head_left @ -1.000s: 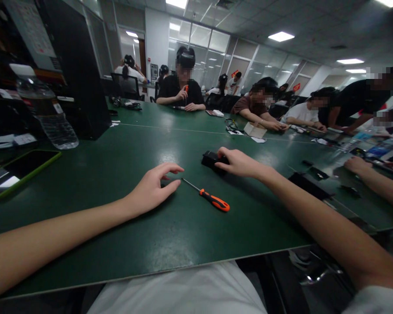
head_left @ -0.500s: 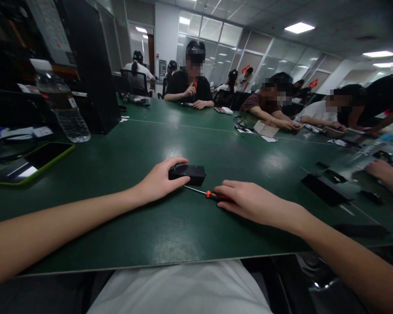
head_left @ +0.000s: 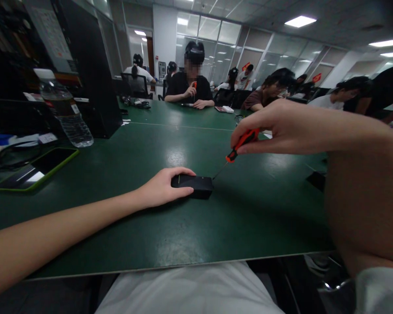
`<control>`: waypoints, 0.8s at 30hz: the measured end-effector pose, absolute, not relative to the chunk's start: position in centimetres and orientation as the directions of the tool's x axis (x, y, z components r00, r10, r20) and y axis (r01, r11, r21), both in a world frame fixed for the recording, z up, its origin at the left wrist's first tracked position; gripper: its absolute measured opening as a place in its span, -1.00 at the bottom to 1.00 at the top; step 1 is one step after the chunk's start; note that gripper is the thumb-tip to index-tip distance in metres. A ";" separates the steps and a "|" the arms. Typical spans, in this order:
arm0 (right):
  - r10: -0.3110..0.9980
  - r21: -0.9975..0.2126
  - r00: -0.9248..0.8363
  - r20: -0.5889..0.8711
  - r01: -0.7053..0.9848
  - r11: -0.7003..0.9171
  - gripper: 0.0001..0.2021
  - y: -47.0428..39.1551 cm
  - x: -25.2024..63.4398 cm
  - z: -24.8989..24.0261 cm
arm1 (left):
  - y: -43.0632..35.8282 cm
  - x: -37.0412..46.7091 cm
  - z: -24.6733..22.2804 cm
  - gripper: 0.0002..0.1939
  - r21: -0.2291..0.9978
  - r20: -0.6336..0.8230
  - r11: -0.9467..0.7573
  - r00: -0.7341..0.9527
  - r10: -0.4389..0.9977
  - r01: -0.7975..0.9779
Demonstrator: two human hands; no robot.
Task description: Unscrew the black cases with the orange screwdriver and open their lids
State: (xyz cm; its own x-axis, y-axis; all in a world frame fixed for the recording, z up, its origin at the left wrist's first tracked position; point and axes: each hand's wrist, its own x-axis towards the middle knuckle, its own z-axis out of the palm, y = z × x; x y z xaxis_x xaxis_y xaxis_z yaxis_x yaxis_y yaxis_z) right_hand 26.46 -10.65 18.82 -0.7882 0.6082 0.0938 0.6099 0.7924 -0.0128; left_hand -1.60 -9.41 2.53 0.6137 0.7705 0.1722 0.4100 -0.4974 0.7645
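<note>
A small black rectangular box (head_left: pixel 201 186) lies on the green table (head_left: pixel 144 237). My left hand (head_left: pixel 165 187) is closed around its left end, fingers along the far side and thumb along the near side. In my right hand (head_left: pixel 265 128) is a screwdriver (head_left: pixel 244 142) with a red and black handle, gripped by the handle and held raised and tilted. Its thin shaft slants down to the left, and the tip is at the box's right end. Whether the tip touches the box I cannot tell.
At the left stand a clear plastic bottle (head_left: pixel 67 109) and a tall black case (head_left: pixel 88 69); a green-edged phone (head_left: pixel 36 170) lies before them. A person in black (head_left: pixel 190 87) sits across the table. Another dark object (head_left: pixel 316 179) shows partly behind my right arm.
My right hand has lifted the screwdriver off the table, and its tip has come to the box's right end. My left hand and the box have shifted slightly right and nearer.
</note>
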 end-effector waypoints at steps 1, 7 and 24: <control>0.607 0.006 -0.789 0.095 0.610 0.792 -0.68 -10.4 26.2 19.3 | -9.7 -1.6 2.6 -0.56 0.766 0.162 -0.494 0.620 0.768 0.411; 0.547 -0.001 -0.834 0.070 0.549 0.836 -0.68 -10.6 24.8 20.1 | -10.7 -1.4 2.7 -0.58 0.772 0.163 -0.513 0.663 0.730 0.376; 0.547 0.008 -0.836 0.042 0.548 0.837 -0.66 -10.1 24.4 19.0 | -10.7 -1.4 2.8 -0.55 0.778 0.149 -0.519 0.697 0.702 0.356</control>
